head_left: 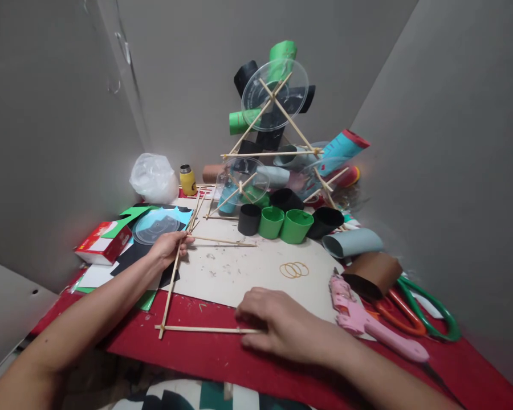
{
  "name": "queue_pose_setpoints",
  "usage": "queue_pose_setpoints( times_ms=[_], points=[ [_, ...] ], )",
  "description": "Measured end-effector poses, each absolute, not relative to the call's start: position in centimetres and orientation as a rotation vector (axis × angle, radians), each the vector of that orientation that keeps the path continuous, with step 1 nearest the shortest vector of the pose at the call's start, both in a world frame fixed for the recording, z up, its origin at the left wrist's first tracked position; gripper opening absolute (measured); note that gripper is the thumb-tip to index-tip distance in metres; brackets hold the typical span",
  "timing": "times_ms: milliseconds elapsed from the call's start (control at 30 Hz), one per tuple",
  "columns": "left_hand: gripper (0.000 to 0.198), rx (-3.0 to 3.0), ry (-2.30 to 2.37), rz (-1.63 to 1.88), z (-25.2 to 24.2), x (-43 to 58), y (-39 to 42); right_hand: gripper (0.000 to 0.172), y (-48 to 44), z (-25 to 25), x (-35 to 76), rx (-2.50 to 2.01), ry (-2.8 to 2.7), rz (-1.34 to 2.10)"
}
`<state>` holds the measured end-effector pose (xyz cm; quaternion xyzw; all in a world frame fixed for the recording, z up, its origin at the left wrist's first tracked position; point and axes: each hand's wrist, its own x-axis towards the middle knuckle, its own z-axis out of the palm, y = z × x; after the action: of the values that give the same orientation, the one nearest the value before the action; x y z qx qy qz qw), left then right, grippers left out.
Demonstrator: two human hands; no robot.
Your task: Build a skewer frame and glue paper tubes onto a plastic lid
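Note:
A frame of thin wooden sticks (171, 290) lies on the red table cover (222, 353) and a beige card sheet (248, 267). My left hand (169, 247) is closed in a pinch on the frame's long upright stick, near where a cross stick meets it. My right hand (277, 324) rests curled on the right end of the bottom stick (205, 329), pressing it down. Behind stands a tall model (273, 142) of sticks, clear plastic discs and coloured paper tubes.
A pink glue gun (367, 324), red scissors (399, 313) and green scissors (431, 310) lie at the right. Rubber bands (294, 269) sit on the card. Green and black paper cups (288, 223), a yellow bottle (187, 180), a plastic bag (154, 177) and a red box (102, 244) ring the area. Grey walls close in.

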<state>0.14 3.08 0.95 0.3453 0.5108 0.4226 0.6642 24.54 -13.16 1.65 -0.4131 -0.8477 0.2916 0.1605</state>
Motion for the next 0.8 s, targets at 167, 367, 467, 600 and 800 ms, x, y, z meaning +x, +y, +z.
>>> queue_pose_setpoints(
  times_ms=[167,367,467,600,800],
  points=[
    [0.013,0.823,1.177,0.929,0.7,0.0,3.4,0.011,-14.1,1.2,23.7,-1.156,-2.684,0.57],
    [0.013,0.98,1.254,0.845,0.7,0.3,3.4,0.02,-13.6,1.5,24.4,-1.162,-2.727,0.482],
    [0.015,1.112,1.312,0.769,1.0,0.4,3.1,0.021,-13.6,1.8,24.8,-1.186,-2.721,0.472],
    [0.022,1.303,1.375,0.64,1.3,0.1,3.0,0.022,-13.6,1.7,25.2,-1.213,-2.696,0.484],
    [0.034,1.615,1.457,0.492,2.4,-1.2,3.4,0.023,-13.2,1.2,25.4,-1.222,-2.679,0.527]
  ],
)
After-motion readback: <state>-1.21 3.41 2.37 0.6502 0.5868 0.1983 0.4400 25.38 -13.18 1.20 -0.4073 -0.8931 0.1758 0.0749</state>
